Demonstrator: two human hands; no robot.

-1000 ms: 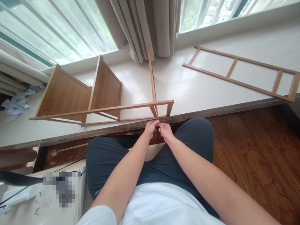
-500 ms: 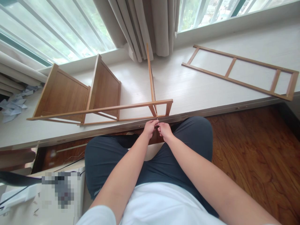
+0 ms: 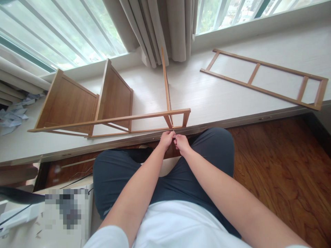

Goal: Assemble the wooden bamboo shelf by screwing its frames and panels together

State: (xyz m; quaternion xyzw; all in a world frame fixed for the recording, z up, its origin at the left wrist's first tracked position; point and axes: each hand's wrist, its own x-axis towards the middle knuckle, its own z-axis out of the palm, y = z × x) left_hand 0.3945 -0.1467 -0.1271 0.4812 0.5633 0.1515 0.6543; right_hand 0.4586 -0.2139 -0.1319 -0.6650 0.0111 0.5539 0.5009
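Observation:
Both hands meet low at the ledge's front edge, just below the near rail of a partly assembled wooden shelf frame [image 3: 144,117]. My left hand [image 3: 167,139] is closed in a pinch, its fingertips at a small, thin, shiny metal rod [image 3: 174,132] that sticks up between the hands. Against its lower end, my right hand [image 3: 181,144] is closed too, the thumb and finger pressed together. Most of the rod is hidden by the fingers, so its kind is unclear. The frame lies on its side with upright panels [image 3: 117,96] and a thin upright board [image 3: 166,79].
A separate wooden ladder-shaped side frame [image 3: 254,74] lies on the white ledge [image 3: 191,89] to the right. Curtains [image 3: 178,31] hang behind. Crumpled paper [image 3: 14,117] is at far left. A table with small loose pieces [image 3: 38,234] stands at lower left.
The hands stay at the same spot, with only a slight shift of the left fingers over the metal rod. The whole view has moved a little.

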